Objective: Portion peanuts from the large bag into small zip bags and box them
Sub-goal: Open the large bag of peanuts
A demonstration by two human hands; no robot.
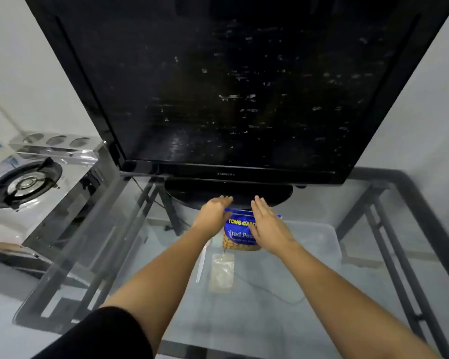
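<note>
A blue bag of salted peanuts (240, 233) stands upright on the glass table, just in front of the television's base. My left hand (214, 212) lies flat against the bag's left side, fingers straight. My right hand (267, 224) rests on its right front, covering part of the label. Both hands touch the bag, neither with fingers curled around it. A small clear zip bag (222, 272) lies flat on the glass just in front of the peanut bag. A clear plastic box (319, 244) sits to the right, behind my right forearm.
A large black television (218, 86) on an oval base (192, 193) fills the back of the glass table (101, 255). A steel gas stove (29, 182) stands to the left of the table. A thin cable (270, 291) runs across the glass.
</note>
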